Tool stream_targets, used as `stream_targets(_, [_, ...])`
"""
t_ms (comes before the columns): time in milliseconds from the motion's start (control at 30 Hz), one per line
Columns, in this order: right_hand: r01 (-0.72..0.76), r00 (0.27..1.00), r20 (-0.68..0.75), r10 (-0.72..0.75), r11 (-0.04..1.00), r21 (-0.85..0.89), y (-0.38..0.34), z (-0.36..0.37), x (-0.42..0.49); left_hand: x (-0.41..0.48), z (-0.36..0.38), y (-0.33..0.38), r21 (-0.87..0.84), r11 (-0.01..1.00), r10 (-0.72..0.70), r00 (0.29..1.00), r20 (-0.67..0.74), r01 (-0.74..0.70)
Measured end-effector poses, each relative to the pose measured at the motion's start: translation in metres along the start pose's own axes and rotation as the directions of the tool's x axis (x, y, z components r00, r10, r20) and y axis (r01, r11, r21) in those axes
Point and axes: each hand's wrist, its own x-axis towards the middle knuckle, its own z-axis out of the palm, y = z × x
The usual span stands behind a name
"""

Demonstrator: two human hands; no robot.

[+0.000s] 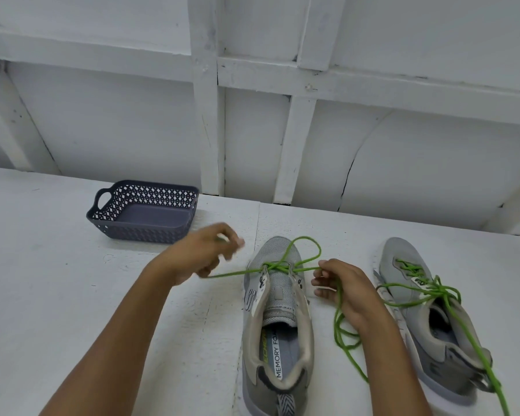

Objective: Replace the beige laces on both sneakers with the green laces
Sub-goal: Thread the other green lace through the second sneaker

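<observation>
- A dark blue-grey plastic basket (138,232) with pierced walls stands at the far left part of the white table (72,295), close to the white wall (117,130) with its painted wooden beams.
- The left hand (204,255) is raised just in front of the basket, on the left of the left sneaker. Its fingers are curled, and one end of the first green lace (278,266) runs tight into it from the shoe. The hand is blurred, so I cannot tell exactly which fingers grip the lace.
- The left sneaker (278,325), grey with beige trim, lies on the table between the two hands, its toe pointing away from the person. The first green lace crosses it at the eyelets nearest the toe and makes a loose loop over the toe.
- The right hand (347,291) is just beside this shoe, on its right. Its fingers are curled and pinch the other end of the same lace, which then passes along the palm and falls in loose coils on the table.
- The right sneaker (433,331) lies further right, apart from the hand. The second green lace (439,291) is threaded near its toe, lies tangled on the tongue, and one strand runs over the heel to the lower edge of the view.
</observation>
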Motion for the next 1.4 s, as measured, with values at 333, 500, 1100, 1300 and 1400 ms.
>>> stream_targets(333, [-0.030,0.999,-0.035,0.033,0.995,0.094,0.010,0.000,0.003,-0.004,-0.004,0.013,-0.806,0.531,0.221,0.961,-0.166,-0.261])
stream_targets(500, [-0.017,0.996,-0.092,0.022,0.998,0.056,0.009,0.000,0.004,0.001,-0.013,0.000,-0.358,0.932,-0.010,0.986,-0.166,-0.051])
stream_targets(1100, [0.455,0.888,0.313,-0.338,0.545,-0.704,-0.020,0.027,0.013,0.012,0.035,-0.008,0.521,0.826,0.218,0.975,0.055,-0.214])
stream_targets(1300, [0.455,0.890,0.410,-0.196,0.429,-0.781,-0.034,0.048,0.016,0.010,0.030,-0.008,0.630,0.752,0.162,0.981,0.110,-0.195])
stream_targets(1400, [0.458,0.888,0.428,-0.168,0.413,-0.787,-0.038,0.049,0.016,0.011,0.030,-0.009,0.649,0.739,0.129,0.984,0.126,-0.180])
